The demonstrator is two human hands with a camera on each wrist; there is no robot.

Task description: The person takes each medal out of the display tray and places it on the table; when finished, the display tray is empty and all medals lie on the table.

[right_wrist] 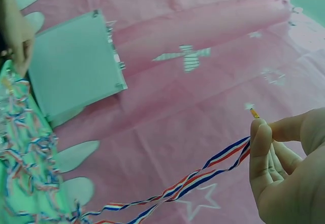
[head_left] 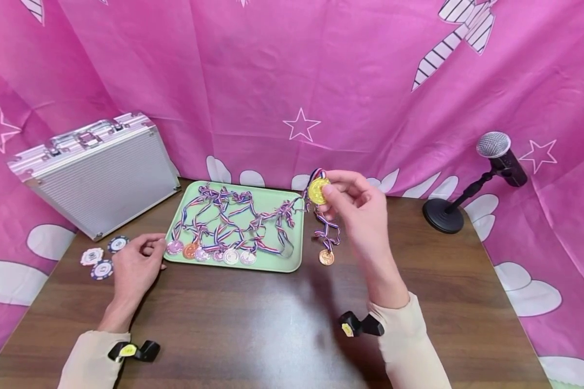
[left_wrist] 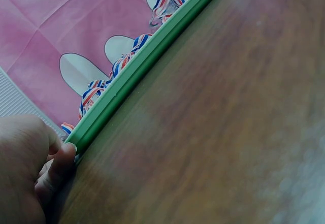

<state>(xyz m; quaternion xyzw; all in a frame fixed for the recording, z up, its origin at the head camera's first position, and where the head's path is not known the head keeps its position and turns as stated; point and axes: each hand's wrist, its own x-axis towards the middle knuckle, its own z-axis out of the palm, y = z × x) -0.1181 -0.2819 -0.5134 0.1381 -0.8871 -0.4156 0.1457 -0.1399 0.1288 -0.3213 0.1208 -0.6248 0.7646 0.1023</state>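
Observation:
Between thumb and fingers, my right hand pinches a gold medal above the right end of a green tray. Its striped ribbon stretches from the hand down to the tangle of red, white and blue ribbons in the tray. Several silver, pinkish and bronze medals line the tray's near side. At the tray's near left corner, my left hand pinches the rim with thumb and finger. A bronze medal with its own ribbon lies on the table right of the tray.
An aluminium case stands at the back left. Three poker chips lie beside my left hand. A microphone on a black stand is at the right. A pink curtain hangs behind the wooden table.

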